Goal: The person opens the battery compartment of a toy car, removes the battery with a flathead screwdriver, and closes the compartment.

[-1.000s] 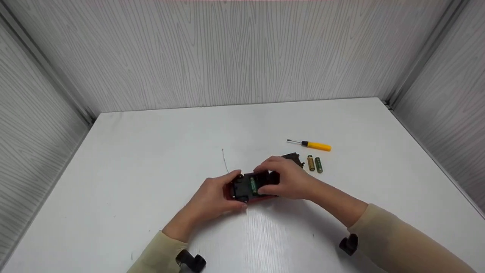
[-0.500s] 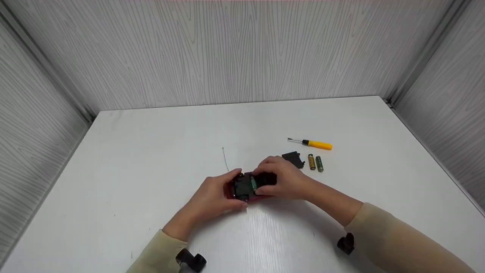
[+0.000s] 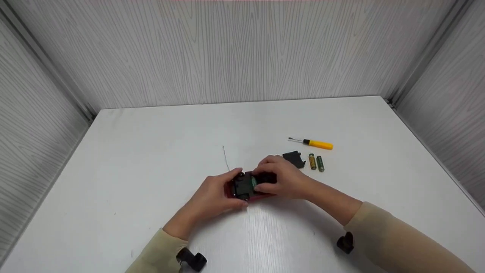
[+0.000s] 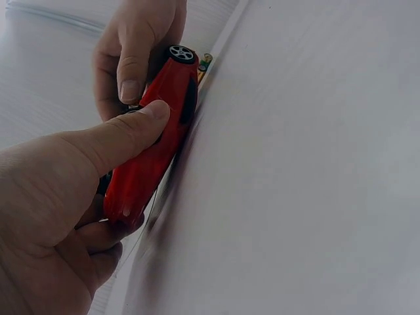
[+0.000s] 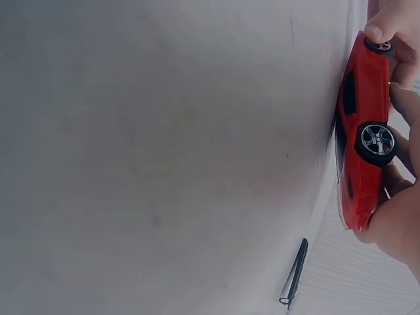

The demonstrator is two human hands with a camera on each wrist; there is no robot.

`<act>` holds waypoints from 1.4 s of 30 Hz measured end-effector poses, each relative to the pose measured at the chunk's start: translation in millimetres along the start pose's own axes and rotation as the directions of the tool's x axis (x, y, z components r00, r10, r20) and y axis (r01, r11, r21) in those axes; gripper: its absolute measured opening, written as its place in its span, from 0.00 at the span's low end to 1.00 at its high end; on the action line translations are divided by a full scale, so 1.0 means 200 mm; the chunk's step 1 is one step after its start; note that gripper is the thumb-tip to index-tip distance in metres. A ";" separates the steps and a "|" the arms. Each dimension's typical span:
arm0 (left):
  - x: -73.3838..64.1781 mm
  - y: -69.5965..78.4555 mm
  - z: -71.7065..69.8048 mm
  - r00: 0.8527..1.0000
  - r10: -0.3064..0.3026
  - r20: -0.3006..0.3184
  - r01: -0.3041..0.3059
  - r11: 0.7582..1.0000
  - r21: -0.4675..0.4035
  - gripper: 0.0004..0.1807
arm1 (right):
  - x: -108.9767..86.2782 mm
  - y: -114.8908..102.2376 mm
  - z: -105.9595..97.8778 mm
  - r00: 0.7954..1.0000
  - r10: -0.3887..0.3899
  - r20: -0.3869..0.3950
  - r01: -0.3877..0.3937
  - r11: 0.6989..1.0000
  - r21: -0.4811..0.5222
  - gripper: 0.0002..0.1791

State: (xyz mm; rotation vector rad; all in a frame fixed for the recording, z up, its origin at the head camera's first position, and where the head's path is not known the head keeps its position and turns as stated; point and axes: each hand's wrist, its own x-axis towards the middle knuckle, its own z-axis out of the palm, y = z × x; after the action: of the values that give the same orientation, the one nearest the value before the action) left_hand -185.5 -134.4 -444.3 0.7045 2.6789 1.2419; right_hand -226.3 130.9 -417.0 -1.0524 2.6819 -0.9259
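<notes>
A red toy car lies upside down on the white table, its black underside facing up with an open battery bay. My left hand grips the car's left end between thumb and fingers; in the left wrist view, the thumb lies along the red side. A green battery sits across the bay. My right hand is bent over the car's other end, thumb tip and forefinger pinching that battery at its two ends. The right fingers hide much of the bay.
Behind the right hand lies a black battery cover. Beside it are a gold-coloured battery and another green battery. Farther back is a screwdriver with a yellow handle. A thin wire antenna sticks out behind the car.
The right hand has shifted slightly left, its thumb and forefinger closing in on the green battery in the bay. The left hand keeps its grip on the car.
</notes>
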 end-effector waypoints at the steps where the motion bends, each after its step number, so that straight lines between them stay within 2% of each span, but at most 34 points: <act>1: 0.00 0.00 0.00 1.000 -0.003 0.001 0.003 1.000 0.000 0.50 | 0.00 0.00 0.00 1.000 0.003 0.000 -0.003 1.000 0.003 0.19; 6: 0.00 0.00 0.00 1.000 -0.016 0.006 0.016 1.000 -0.004 0.51 | 0.00 0.01 0.00 1.000 0.005 0.004 -0.005 1.000 0.017 0.19; 17: 0.00 -0.01 0.00 1.000 0.003 0.000 -0.003 1.000 -0.003 0.51 | -0.01 0.01 -0.01 1.000 -0.004 0.006 0.004 0.999 0.035 0.18; 33: 0.00 0.00 0.00 1.000 -0.017 0.006 0.017 1.000 0.012 0.51 | 0.00 0.02 0.00 0.999 -0.038 0.020 0.038 0.999 -0.006 0.18; 42: 0.00 0.00 0.00 1.000 -0.017 0.005 0.017 1.000 0.003 0.51 | 0.00 0.03 0.00 0.999 -0.031 0.030 0.031 0.999 0.023 0.16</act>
State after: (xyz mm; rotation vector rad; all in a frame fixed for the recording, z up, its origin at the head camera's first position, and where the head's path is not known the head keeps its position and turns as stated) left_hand -185.6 -134.0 -443.8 0.6830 2.6776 1.2304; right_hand -228.6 134.4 -420.0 -1.0975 2.6313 -0.9354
